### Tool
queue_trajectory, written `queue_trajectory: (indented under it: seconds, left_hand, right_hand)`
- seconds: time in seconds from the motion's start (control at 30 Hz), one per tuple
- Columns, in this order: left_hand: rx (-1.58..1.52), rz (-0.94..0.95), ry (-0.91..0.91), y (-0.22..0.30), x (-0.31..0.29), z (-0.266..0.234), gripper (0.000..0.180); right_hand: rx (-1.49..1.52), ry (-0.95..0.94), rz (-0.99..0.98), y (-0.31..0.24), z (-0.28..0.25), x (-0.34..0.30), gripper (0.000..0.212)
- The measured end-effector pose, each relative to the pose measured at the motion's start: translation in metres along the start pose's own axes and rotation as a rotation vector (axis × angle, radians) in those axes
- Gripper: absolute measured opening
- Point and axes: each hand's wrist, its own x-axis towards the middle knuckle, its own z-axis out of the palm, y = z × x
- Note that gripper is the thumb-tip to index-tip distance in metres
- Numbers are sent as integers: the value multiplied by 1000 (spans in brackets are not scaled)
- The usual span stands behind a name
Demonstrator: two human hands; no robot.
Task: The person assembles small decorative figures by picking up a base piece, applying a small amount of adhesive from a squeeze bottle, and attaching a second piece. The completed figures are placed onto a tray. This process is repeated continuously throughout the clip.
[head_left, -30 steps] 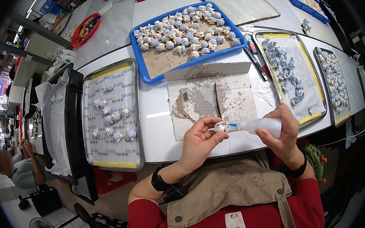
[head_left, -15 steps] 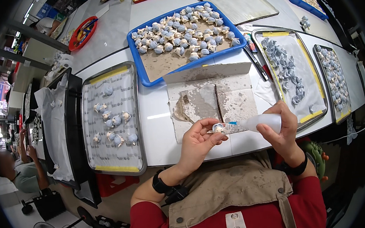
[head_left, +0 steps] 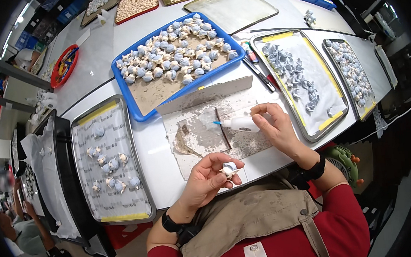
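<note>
Small blue-and-white figurine [head_left: 229, 169] with pointed tips, pinched between thumb and fingers of the left hand [head_left: 201, 179], in front of the body at the near edge of the white table [head_left: 156, 176]. Just beyond, to the right, white bottle [head_left: 240, 124] with a slender blue tip, over a spotted cardboard sheet [head_left: 248, 145] and pointing leftward. At its rear end, right hand [head_left: 278, 127] with thumb and fingers extended; from this view, impossible to tell whether gripping the bottle or merely beside it. Behind the cardboard's raised flap, blue tray [head_left: 139, 116] with many similar figurines, crowded mostly toward its far side. To the left, paper-lined metal tray [head_left: 124, 197] with a few scattered figurines; to the right, another lined tray [head_left: 325, 80] with loose grey-blue pieces, and beyond it a narrower tray [head_left: 369, 111] densely filled. Farther off at upper left, red basket [head_left: 59, 84] with assorted coloured articles.
</note>
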Motion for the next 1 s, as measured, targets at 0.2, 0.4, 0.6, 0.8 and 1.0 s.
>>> queue_trajectory:
  seconds: [0.2,0.4,0.6,0.8,1.0]
  left_hand:
    - [274,-41,221,-8,19,9,31]
    - [370,-90,257,-20,33,20,33]
    - [454,-29,296,-27,41,25,42]
    - [399,32,229,-28,38,31,46]
    - [399,79,261,-26,29,31,42]
  right_hand:
    - [-465,75,-98,28,-93,-7,20]
    - [-799,-16,-206,47,-131,-9,31]
    - [89,-40,15,33,-100,-13,28]
    - [536,-412,-127,-17,-46,-27,33]
    - [122,-366,-436,-27,-26,-18,40]
